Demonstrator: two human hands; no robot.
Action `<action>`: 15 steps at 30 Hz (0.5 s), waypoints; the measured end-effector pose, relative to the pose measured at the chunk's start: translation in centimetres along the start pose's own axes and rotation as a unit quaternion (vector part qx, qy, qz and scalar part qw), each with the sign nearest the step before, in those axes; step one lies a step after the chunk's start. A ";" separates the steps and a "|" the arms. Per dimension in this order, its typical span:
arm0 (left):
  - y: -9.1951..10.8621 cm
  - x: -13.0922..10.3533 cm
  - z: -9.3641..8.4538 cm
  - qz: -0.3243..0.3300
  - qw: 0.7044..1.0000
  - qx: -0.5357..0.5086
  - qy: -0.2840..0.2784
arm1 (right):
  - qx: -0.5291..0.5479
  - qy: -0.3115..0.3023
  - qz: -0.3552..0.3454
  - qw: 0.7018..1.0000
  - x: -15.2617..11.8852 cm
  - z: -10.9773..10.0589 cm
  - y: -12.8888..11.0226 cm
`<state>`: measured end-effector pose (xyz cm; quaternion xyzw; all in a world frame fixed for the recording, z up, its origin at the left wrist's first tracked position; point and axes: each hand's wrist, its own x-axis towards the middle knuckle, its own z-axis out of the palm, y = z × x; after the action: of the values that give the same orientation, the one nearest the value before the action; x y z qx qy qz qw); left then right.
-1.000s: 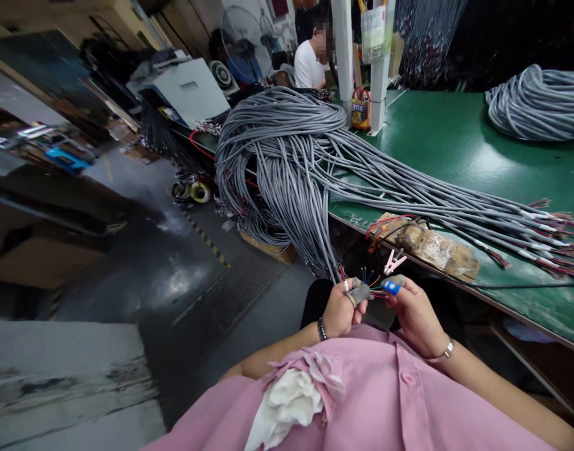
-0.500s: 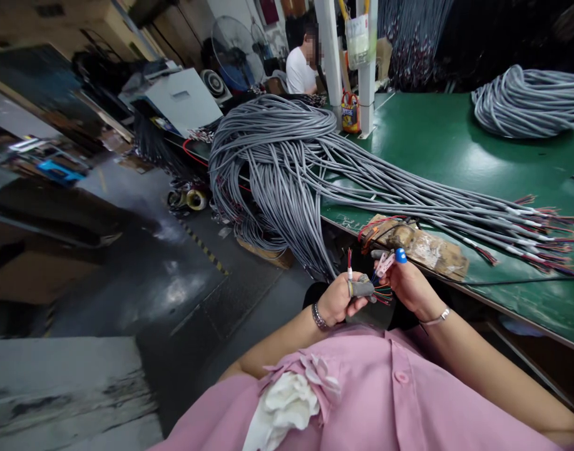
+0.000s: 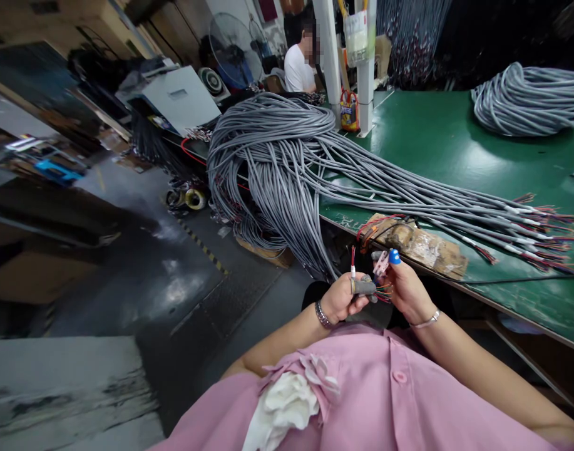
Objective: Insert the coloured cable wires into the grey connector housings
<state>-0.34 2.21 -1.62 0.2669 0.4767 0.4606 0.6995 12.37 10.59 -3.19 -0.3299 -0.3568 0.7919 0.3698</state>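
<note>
Between the thumb and fingers of my left hand (image 3: 343,299) is a grey cable end (image 3: 363,287). Thin coloured wires (image 3: 384,290) fan out from it to the right, and a white-banded cable tip (image 3: 353,269) stands up at that hand. My right hand (image 3: 406,289), with a blue cover (image 3: 394,257) on its thumb, pinches a small pink clip-like piece (image 3: 381,264) close to the wires. Its fingertips are partly hidden. Both hands are close together in front of the pink shirt, near the table edge.
A large bundle of grey cables (image 3: 277,169) drapes over the green table (image 3: 432,150), stripped ends at right. A worn wooden block (image 3: 420,247) lies at the near edge. A cable coil (image 3: 526,103) sits back right. A person in white (image 3: 297,69) is beyond.
My right hand has moved slightly left, bringing the pink piece closer to the wires at my left hand. My left hand has barely shifted and keeps its hold on the grey cable end.
</note>
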 end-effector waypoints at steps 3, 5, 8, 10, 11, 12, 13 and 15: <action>-0.2 0.1 0.0 -0.013 1.000 0.020 -0.008 | 0.004 -0.006 -0.003 1.000 0.0 0.1 0.0; -0.3 0.1 -0.1 -0.015 1.000 0.025 -0.011 | 0.009 -0.013 0.002 1.000 -0.1 0.1 0.0; -0.4 -0.1 -0.2 -0.006 1.000 0.026 -0.016 | 0.020 -0.025 0.030 0.999 -0.3 0.1 -0.1; -0.5 -0.5 -0.1 -0.007 0.999 0.029 -0.012 | 0.052 -0.036 0.053 0.997 -0.4 -0.2 -0.1; -0.6 -0.8 0.0 -0.009 0.999 0.032 -0.008 | 0.072 -0.043 0.063 0.994 -0.5 -0.3 -0.2; -0.7 -1.1 0.1 -0.009 0.999 0.035 -0.004 | 0.090 -0.054 0.074 0.992 -0.5 -0.5 -0.3; -0.8 -1.4 0.2 -0.004 0.999 0.038 0.001 | 0.104 -0.067 0.084 0.989 -0.5 -0.6 -0.3; -1.1 -1.9 0.4 0.017 0.999 0.036 0.010 | 0.117 -0.091 0.098 0.984 -0.6 -0.8 -0.5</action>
<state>0.23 0.04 -1.61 0.2953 0.4951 0.4576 0.6770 13.50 10.63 -3.03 -0.2438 -0.2597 0.8874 0.2928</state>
